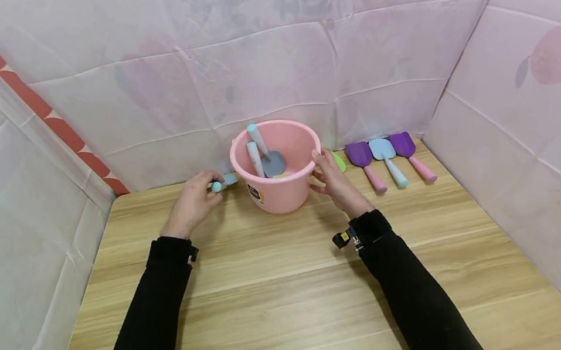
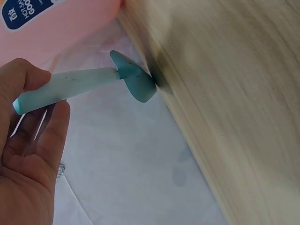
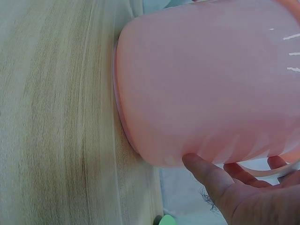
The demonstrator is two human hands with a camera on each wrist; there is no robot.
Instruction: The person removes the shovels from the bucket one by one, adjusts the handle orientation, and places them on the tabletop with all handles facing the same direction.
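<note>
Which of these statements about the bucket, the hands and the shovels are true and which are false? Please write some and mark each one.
1. The right hand holds the pink bucket at its side. True.
2. The left hand is empty. False: it grips the handle of a teal shovel.
3. Three shovels lie in a row to the right of the bucket. True.
4. The bucket is empty. False: two shovels stand inside it.
5. The bucket lies tipped on its side. False: it stands upright on the table.
</note>
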